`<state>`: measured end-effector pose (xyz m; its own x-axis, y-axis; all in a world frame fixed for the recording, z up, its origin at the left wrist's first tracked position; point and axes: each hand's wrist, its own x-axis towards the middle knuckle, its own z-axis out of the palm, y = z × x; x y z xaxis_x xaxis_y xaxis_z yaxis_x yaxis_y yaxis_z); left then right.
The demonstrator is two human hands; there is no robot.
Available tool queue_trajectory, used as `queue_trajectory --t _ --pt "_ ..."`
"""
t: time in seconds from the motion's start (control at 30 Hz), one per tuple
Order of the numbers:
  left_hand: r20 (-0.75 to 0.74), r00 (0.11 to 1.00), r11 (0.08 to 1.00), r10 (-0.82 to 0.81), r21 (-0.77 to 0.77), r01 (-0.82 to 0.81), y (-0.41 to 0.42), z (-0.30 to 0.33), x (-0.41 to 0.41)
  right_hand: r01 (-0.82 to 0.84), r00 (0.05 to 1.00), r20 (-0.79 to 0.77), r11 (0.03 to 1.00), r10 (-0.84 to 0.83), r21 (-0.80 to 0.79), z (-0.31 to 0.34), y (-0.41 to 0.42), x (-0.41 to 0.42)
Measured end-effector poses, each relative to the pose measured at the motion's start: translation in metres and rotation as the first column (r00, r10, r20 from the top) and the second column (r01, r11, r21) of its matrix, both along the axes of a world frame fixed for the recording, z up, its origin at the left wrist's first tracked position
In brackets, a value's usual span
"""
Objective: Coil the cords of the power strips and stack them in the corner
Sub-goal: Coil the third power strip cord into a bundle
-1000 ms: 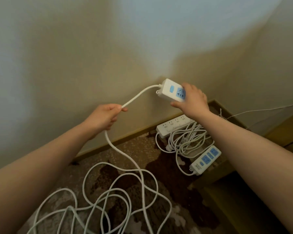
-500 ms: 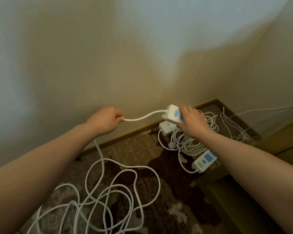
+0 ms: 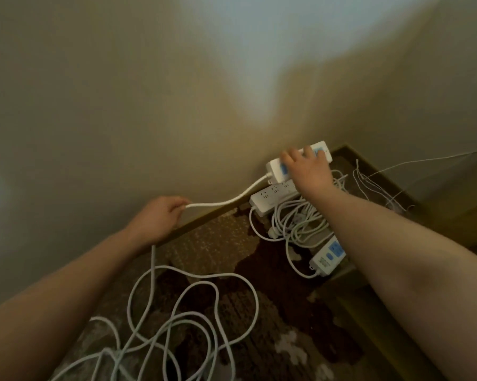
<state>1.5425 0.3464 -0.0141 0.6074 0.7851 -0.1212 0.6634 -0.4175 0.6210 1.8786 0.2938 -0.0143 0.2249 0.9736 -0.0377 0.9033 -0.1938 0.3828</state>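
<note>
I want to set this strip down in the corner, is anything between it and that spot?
Nothing blocks the way. The right hand holds the power strip just above another white strip lying by the wall, with coiled cords beside it. The held strip's own cord, uncoiled, trails through the left hand.

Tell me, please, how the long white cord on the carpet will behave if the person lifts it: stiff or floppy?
Probably floppy: the white cord lies in loose overlapping loops on the carpet and sags between the left hand and the held power strip. It will likely tangle, since its loops cross.
</note>
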Motion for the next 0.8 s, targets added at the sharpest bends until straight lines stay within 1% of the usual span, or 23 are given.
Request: queue_trajectory --t 0.07,0.13,0.2,0.3,0.47,0.53,0.6,0.67,0.73,0.8 --pt "-0.091 0.995 1.000 0.027 -0.009 -0.027 0.001 -0.017 0.007 -0.007 1.000 0.011 0.998 0.008 -0.068 -0.020 -0.001 -0.001" --pt "-0.116 0.991 0.998 0.067 0.007 -0.067 0.004 -0.030 0.012 0.003 1.000 -0.006 0.996 -0.004 -0.095 -0.033 0.003 0.003" --pt "-0.116 0.989 0.996 0.091 0.011 -0.091 0.007 -0.039 0.014 -0.013 1.000 -0.011 0.993 0.012 -0.115 -0.040 0.010 0.008" --pt "-0.116 0.990 0.996 0.079 -0.025 -0.083 0.008 -0.049 0.017 -0.054 0.998 -0.020 0.980 0.051 -0.189 -0.056 0.020 0.013" --pt "-0.029 0.991 0.991 0.132 0.040 -0.131 0.017 -0.058 0.028 -0.043 0.998 -0.051 0.965 0.031 -0.259 -0.080 0.025 0.025" --pt "-0.034 0.987 0.987 0.155 0.044 -0.153 0.018 -0.064 0.034 -0.049 0.997 -0.067 0.968 0.033 -0.248 -0.085 0.027 0.030" --pt "-0.052 0.984 0.985 0.170 0.040 -0.168 0.018 -0.069 0.038 -0.014 0.991 -0.130 0.969 -0.019 -0.247 -0.088 0.027 0.029" --pt "-0.059 0.984 0.985 0.169 0.041 -0.167 0.018 -0.073 0.042 0.052 0.965 -0.237 0.967 -0.113 -0.249 -0.096 0.024 0.019" --pt "-0.048 0.983 0.983 0.179 0.047 -0.176 0.021 -0.074 0.045 0.114 0.920 -0.346 0.970 -0.185 -0.216 -0.104 0.022 0.006" --pt "-0.030 0.981 0.980 0.189 0.064 -0.187 0.023 -0.073 0.048 0.192 0.869 -0.420 0.960 -0.262 -0.202 -0.111 0.024 -0.005"
